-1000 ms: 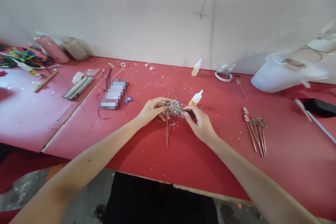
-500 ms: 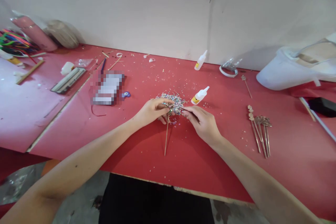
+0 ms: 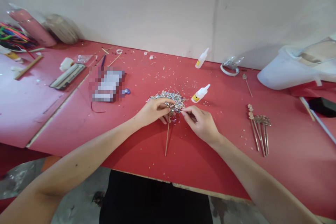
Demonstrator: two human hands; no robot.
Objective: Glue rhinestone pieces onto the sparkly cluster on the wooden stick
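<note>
Since 0.5 s ago our view tipped down a bit; both hands stayed at the bead pile [image 3: 169, 98], fingertips drawn closer together. Left hand [image 3: 152, 112] pinches the top of the thin stick [image 3: 167, 136], which runs back toward us over the red table [image 3: 183, 154]. Right hand [image 3: 201, 124] is closed to a fine pinch at the stick's head; whether it holds a bead, we can't tell. Best to keep the stick steady w/ the left and work w/ small moves, glue bottle [image 3: 200, 93] just beside.

front table edge [image 3: 147, 168] bare, passable; glue bottle [image 3: 200, 93] and bead pile [image 3: 168, 97] block centre; hairpins [image 3: 258, 129] crowd right.
</note>
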